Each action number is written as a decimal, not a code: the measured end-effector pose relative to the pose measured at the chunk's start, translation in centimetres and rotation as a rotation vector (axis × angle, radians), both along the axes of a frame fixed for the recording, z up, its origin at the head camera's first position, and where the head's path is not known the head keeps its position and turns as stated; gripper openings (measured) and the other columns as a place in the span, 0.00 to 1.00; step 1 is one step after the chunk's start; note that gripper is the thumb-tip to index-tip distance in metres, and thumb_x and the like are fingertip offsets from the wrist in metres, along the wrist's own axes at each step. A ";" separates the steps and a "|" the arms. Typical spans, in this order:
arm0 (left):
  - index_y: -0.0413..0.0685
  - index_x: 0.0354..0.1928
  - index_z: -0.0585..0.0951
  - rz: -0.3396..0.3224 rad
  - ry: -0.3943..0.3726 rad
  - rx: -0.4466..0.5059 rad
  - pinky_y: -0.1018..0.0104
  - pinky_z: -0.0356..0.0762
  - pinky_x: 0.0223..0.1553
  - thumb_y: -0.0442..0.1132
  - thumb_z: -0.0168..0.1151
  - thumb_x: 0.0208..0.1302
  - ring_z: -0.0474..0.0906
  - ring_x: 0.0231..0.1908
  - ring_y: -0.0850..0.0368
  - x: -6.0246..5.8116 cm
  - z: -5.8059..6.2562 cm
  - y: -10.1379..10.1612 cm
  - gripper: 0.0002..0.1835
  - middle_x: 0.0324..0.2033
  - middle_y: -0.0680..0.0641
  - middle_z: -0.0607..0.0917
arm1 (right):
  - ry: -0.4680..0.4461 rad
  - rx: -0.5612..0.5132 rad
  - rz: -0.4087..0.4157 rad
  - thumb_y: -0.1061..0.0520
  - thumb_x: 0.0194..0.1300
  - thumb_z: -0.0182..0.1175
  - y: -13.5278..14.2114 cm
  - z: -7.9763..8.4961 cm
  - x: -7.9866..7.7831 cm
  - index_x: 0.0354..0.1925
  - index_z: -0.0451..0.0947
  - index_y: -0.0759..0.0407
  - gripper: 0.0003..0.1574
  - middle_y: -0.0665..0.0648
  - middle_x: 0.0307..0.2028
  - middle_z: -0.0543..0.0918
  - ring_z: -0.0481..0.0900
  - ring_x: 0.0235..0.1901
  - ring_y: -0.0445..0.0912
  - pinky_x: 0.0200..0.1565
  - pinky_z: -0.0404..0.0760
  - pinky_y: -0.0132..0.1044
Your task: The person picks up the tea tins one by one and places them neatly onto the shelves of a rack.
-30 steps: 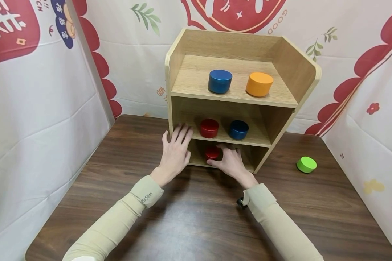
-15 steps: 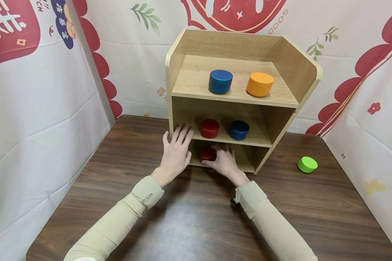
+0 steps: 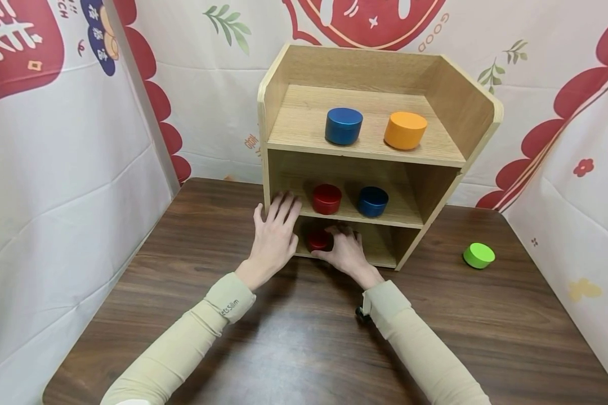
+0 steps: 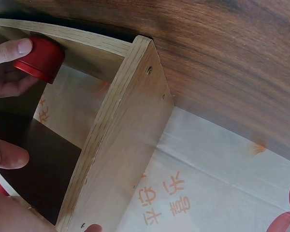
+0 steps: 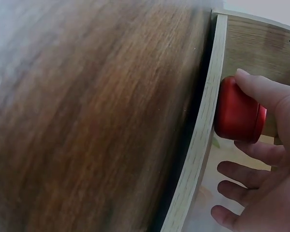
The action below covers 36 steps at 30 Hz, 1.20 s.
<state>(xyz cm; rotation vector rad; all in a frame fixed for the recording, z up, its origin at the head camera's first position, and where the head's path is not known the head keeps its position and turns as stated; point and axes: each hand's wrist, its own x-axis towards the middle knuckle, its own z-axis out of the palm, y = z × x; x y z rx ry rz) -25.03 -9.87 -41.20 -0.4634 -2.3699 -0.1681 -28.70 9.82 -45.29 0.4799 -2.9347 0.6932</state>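
On the bottom level of a wooden shelf unit point(image 3: 344, 151), my right hand point(image 3: 345, 250) pinches a round red tin point(image 5: 239, 111) between thumb and index finger. The other fingers of that hand lie spread below the tin in the right wrist view. From the left wrist view, the same red tin point(image 4: 41, 58) sits near the bottom board, thumb on its side. My left hand point(image 3: 272, 239) rests at the unit's left side panel point(image 4: 121, 130), its fingers extended over the front edge at the middle level. One fingertip point(image 4: 93, 228) shows outside the panel.
Above, the middle level bears another red tin point(image 3: 326, 199) and a dark blue tin point(image 3: 372, 201). A blue tin point(image 3: 343, 126) and an orange tin point(image 3: 405, 130) stand on the top level. A green tin point(image 3: 478, 255) lies right of the unit on the brown table point(image 3: 304, 337).
My right hand has moved left along the bottom level with the red tin, toward the left panel. The left hand stays in place.
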 end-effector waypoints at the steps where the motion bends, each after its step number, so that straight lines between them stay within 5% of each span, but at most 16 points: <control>1: 0.50 0.69 0.65 0.000 0.000 -0.001 0.32 0.57 0.61 0.36 0.67 0.48 0.59 0.71 0.46 0.0 0.0 0.0 0.42 0.69 0.45 0.67 | 0.003 0.004 -0.001 0.35 0.50 0.70 0.0 0.0 0.0 0.60 0.73 0.59 0.47 0.67 0.62 0.72 0.66 0.64 0.63 0.61 0.60 0.64; 10: 0.50 0.70 0.64 0.012 -0.006 0.008 0.33 0.57 0.61 0.36 0.63 0.50 0.57 0.71 0.47 0.1 0.0 0.0 0.40 0.69 0.46 0.66 | 0.055 0.007 0.026 0.35 0.49 0.70 0.9 0.4 0.6 0.59 0.73 0.59 0.46 0.65 0.60 0.76 0.68 0.62 0.63 0.60 0.62 0.62; 19: 0.49 0.69 0.65 0.002 -0.014 0.028 0.33 0.56 0.61 0.35 0.62 0.50 0.58 0.71 0.47 0.3 0.0 -0.2 0.40 0.69 0.45 0.67 | 0.185 -0.054 0.101 0.47 0.56 0.67 4.6 2.4 3.9 0.56 0.75 0.61 0.33 0.64 0.51 0.83 0.76 0.52 0.59 0.54 0.73 0.56; 28: 0.49 0.70 0.64 -0.006 -0.019 0.033 0.33 0.55 0.61 0.35 0.62 0.50 0.57 0.71 0.46 0.2 0.0 -0.1 0.40 0.69 0.45 0.66 | 0.104 -0.153 0.167 0.53 0.60 0.66 11.0 5.3 7.4 0.50 0.77 0.58 0.21 0.57 0.40 0.87 0.85 0.42 0.52 0.44 0.81 0.49; 36: 0.49 0.70 0.65 -0.014 -0.011 0.034 0.33 0.56 0.61 0.34 0.63 0.49 0.58 0.71 0.46 0.2 0.0 0.2 0.41 0.69 0.45 0.67 | 0.230 -0.192 0.065 0.57 0.54 0.71 18.2 5.7 8.0 0.42 0.81 0.58 0.17 0.54 0.32 0.87 0.79 0.31 0.28 0.35 0.77 0.23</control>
